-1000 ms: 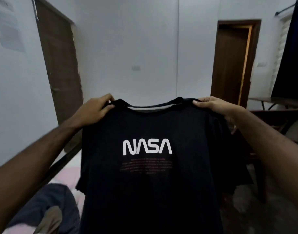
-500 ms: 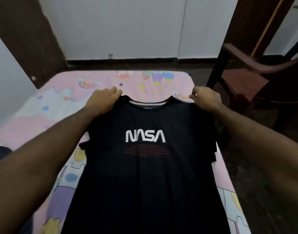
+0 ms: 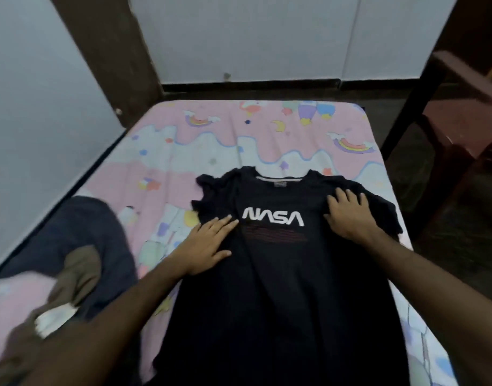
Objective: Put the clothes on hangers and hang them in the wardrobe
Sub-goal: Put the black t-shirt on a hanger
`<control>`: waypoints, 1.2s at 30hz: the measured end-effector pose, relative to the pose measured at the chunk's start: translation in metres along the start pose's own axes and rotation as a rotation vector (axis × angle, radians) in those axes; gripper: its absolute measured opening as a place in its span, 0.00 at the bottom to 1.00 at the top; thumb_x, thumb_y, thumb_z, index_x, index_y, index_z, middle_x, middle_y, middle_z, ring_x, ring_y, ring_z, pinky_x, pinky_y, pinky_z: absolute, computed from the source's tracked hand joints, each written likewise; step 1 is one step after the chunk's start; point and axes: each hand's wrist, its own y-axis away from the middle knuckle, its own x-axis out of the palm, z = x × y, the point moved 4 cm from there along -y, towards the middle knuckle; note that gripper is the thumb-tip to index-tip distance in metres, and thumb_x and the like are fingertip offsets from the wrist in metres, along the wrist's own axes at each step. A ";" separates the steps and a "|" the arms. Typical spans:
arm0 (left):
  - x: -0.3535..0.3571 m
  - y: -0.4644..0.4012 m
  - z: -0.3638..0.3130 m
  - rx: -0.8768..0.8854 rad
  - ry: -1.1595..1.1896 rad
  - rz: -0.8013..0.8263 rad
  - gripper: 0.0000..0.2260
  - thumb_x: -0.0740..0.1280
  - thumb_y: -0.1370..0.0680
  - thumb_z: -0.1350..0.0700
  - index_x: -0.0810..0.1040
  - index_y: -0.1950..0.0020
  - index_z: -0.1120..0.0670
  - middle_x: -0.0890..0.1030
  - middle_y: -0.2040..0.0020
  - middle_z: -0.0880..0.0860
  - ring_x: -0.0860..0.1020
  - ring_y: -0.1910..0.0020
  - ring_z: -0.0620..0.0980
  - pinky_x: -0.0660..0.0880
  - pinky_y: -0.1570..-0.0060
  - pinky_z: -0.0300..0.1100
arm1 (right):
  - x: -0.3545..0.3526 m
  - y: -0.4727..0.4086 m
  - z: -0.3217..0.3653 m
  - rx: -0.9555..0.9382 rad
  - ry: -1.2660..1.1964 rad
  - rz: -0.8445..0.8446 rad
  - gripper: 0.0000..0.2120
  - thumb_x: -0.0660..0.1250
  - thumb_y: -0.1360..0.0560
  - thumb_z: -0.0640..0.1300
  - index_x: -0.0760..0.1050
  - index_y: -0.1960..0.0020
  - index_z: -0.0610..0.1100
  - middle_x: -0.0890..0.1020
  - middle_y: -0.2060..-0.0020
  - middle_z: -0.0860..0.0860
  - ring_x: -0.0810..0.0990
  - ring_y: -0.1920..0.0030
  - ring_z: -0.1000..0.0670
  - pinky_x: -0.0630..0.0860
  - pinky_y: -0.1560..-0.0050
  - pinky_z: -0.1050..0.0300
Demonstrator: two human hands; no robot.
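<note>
The far half of the bed (image 3: 267, 140) lies free beyond the black T-shirt (image 3: 281, 288). A heap of clothes (image 3: 72, 260) blocks the left edge; a chair (image 3: 462, 121) stands near the far right corner.

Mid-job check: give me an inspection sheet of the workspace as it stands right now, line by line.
Surface: bed with a pink cartoon-print sheet, wrinkled.
Job's things: black NASA T-shirt lies flat, front up, collar away from the person; no hanger seen.
Clutter: pile of clothes, dark blue and brown, on the bed's left side, blurred.
Grippers: left hand and right hand press flat on the shirt's chest, fingers straight.
Cables: nothing seen.
Surroundings: white wall, dark door frame at left, brown chair at right, dark floor.
</note>
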 end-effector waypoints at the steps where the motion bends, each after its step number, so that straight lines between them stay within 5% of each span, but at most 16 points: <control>1: -0.006 0.029 0.002 -0.039 0.045 -0.002 0.36 0.44 0.25 0.33 0.58 0.19 0.46 0.59 0.19 0.49 0.58 0.20 0.51 0.58 0.24 0.53 | -0.006 0.016 0.020 -0.046 -0.006 -0.006 0.26 0.59 0.17 0.53 0.61 0.23 0.46 0.58 0.20 0.43 0.57 0.21 0.40 0.53 0.22 0.36; 5: -0.024 0.185 0.015 -0.222 0.251 -0.188 0.28 0.50 0.24 0.37 0.78 0.34 0.47 0.74 0.29 0.49 0.70 0.29 0.49 0.66 0.32 0.47 | -0.028 0.111 0.133 -0.368 -0.175 -0.027 0.23 0.63 0.20 0.51 0.66 0.26 0.50 0.67 0.26 0.51 0.67 0.27 0.45 0.62 0.27 0.42; 8: -0.023 0.314 0.025 -0.386 0.323 -0.355 0.19 0.57 0.22 0.42 0.79 0.38 0.49 0.76 0.35 0.48 0.73 0.34 0.50 0.69 0.35 0.51 | -0.039 0.180 0.222 -0.584 -0.253 0.002 0.22 0.64 0.19 0.51 0.67 0.27 0.53 0.70 0.29 0.53 0.69 0.29 0.48 0.66 0.30 0.43; 12: -0.006 0.465 0.028 -0.601 0.284 -0.439 0.20 0.59 0.25 0.42 0.78 0.38 0.49 0.76 0.38 0.48 0.74 0.38 0.53 0.73 0.40 0.58 | -0.058 0.254 0.332 -0.870 -0.345 0.003 0.18 0.64 0.20 0.48 0.71 0.31 0.50 0.75 0.35 0.51 0.74 0.34 0.47 0.71 0.37 0.47; 15: 0.013 0.549 0.011 -0.787 0.175 -0.411 0.25 0.57 0.28 0.37 0.75 0.36 0.47 0.74 0.36 0.48 0.74 0.38 0.55 0.73 0.42 0.56 | -0.069 0.312 0.406 -1.091 -0.343 -0.010 0.14 0.66 0.21 0.46 0.73 0.36 0.45 0.77 0.40 0.48 0.75 0.38 0.44 0.72 0.40 0.45; 18: 0.047 0.590 -0.003 -0.934 0.199 -0.144 0.31 0.60 0.27 0.33 0.70 0.29 0.48 0.71 0.32 0.49 0.74 0.35 0.54 0.71 0.40 0.54 | -0.068 0.362 0.461 -1.263 -0.222 -0.025 0.18 0.65 0.21 0.49 0.73 0.33 0.47 0.76 0.37 0.47 0.74 0.38 0.44 0.71 0.38 0.44; 21: 0.075 0.595 -0.012 -0.940 0.148 0.022 0.25 0.66 0.23 0.39 0.67 0.31 0.50 0.66 0.32 0.49 0.75 0.38 0.54 0.71 0.41 0.52 | -0.053 0.390 0.493 -1.282 0.063 0.016 0.21 0.63 0.20 0.51 0.69 0.28 0.50 0.71 0.33 0.48 0.71 0.35 0.43 0.69 0.36 0.42; 26: 0.064 0.594 -0.010 -0.978 -0.032 -0.064 0.18 0.62 0.24 0.41 0.74 0.44 0.53 0.71 0.43 0.52 0.76 0.46 0.56 0.70 0.46 0.53 | -0.033 0.387 0.498 -1.205 0.088 0.204 0.22 0.64 0.21 0.49 0.70 0.28 0.50 0.70 0.33 0.48 0.70 0.33 0.43 0.69 0.36 0.43; 29: 0.042 0.600 -0.006 -0.953 -0.010 -0.198 0.16 0.56 0.30 0.43 0.74 0.55 0.54 0.72 0.55 0.52 0.77 0.58 0.58 0.68 0.57 0.50 | -0.033 0.379 0.493 -1.219 -0.047 0.258 0.20 0.67 0.21 0.47 0.73 0.30 0.46 0.72 0.35 0.45 0.71 0.33 0.43 0.69 0.33 0.44; 32: 0.004 0.608 -0.004 -0.997 0.243 -0.455 0.08 0.59 0.20 0.51 0.67 0.53 0.55 0.70 0.56 0.53 0.74 0.64 0.57 0.67 0.62 0.49 | -0.046 0.373 0.497 -1.229 -0.221 0.247 0.23 0.70 0.22 0.43 0.71 0.29 0.40 0.74 0.35 0.42 0.71 0.33 0.44 0.66 0.32 0.51; 36: -0.051 0.617 0.006 -0.995 0.657 -0.691 0.08 0.57 0.15 0.51 0.63 0.50 0.55 0.80 0.58 0.56 0.78 0.71 0.51 0.76 0.64 0.50 | -0.086 0.373 0.506 -1.239 -0.476 0.070 0.28 0.71 0.22 0.44 0.66 0.25 0.41 0.72 0.31 0.44 0.68 0.29 0.46 0.62 0.27 0.53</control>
